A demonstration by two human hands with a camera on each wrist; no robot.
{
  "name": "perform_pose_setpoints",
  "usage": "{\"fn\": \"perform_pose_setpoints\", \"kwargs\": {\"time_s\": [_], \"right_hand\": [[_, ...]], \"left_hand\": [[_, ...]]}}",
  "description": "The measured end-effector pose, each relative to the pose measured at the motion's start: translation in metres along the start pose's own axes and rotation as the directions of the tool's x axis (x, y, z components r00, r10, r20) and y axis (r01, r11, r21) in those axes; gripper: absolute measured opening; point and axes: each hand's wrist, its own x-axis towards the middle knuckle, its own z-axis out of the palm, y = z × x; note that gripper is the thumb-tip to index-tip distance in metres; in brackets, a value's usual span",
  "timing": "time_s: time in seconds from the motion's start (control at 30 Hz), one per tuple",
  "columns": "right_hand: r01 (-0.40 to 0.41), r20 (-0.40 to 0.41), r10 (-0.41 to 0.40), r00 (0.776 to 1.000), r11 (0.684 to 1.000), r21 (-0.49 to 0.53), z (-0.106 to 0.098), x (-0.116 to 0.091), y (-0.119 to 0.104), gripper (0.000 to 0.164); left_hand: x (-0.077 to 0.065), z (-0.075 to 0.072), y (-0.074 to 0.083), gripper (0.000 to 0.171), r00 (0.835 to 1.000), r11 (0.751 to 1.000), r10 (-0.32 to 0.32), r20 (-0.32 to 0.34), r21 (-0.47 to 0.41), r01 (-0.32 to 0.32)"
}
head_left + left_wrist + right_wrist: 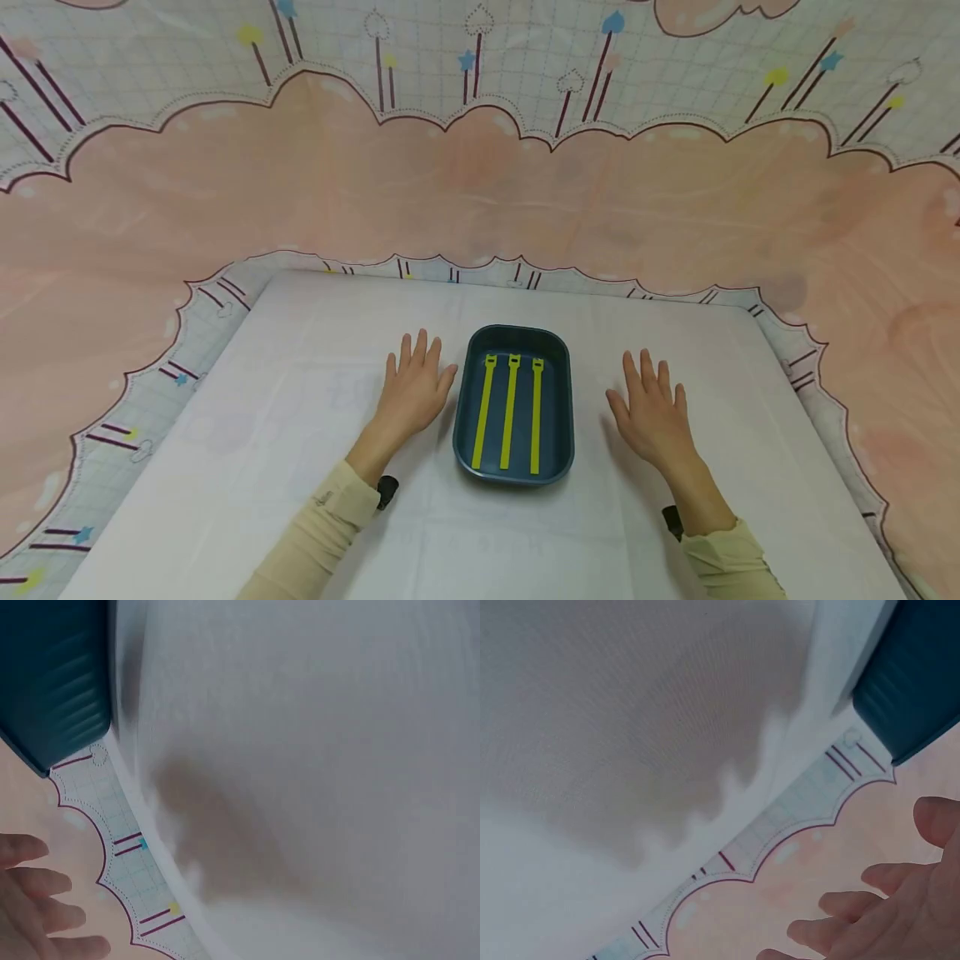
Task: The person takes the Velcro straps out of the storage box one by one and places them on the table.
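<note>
A dark blue-green rectangular tray (513, 480) with rounded corners stands between the two hands. Inside it, three flat yellow cable ties (508, 417) lie side by side, their slotted heads toward the far end. The left hand (411, 390) is held palm down to the left of the tray, fingers spread and holding nothing. On the other side, the right hand (654, 415) has its fingers extended too, apart from the tray. Both wrist views show the tray's outer wall (60, 682) and each hand's fingers over a shadow on the cloth.
A white cloth covers the table (300, 333). Behind and around it hangs a peach and white patterned curtain (480, 192) with a scalloped print. Each wrist carries a small black device (387, 492) beside a pale yellow sleeve (322, 525).
</note>
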Motion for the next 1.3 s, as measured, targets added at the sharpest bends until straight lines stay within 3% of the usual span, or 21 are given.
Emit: {"fn": "perform_pose_setpoints", "kwargs": {"time_s": [0.3, 0.53, 0.87, 1.1, 1.3], "right_hand": [[-0.007, 0.015, 0.007, 1.000, 1.000, -0.001, 0.004, 0.001, -0.001, 0.067], [0.026, -0.007, -0.026, 1.000, 0.999, -0.024, 0.007, 0.002, -0.004, 0.064], [0.090, -0.085, -0.091, 0.992, 0.996, -0.008, 0.004, 0.008, -0.015, 0.056], [0.112, -0.080, -0.111, 0.991, 0.994, 0.009, 0.001, 0.015, -0.027, 0.050], [0.186, -0.048, -0.189, 0.981, 0.981, -0.046, -0.001, 0.023, -0.041, 0.050]], "left_hand": [[-0.001, 0.014, 0.015, 0.049, 0.998, 0.998, 0.057, 0.024, -0.025, -0.057], [-0.002, 0.018, 0.022, 0.034, 0.997, 0.999, -0.002, 0.073, -0.033, 0.004], [-0.001, 0.019, 0.025, 0.029, 0.992, 0.997, -0.041, 0.122, -0.057, 0.049], [0.001, 0.018, 0.027, 0.029, 0.989, 0.996, -0.050, 0.137, -0.068, 0.060], [0.001, 0.019, 0.028, 0.029, 0.990, 0.996, -0.051, 0.134, -0.067, 0.061]]}}
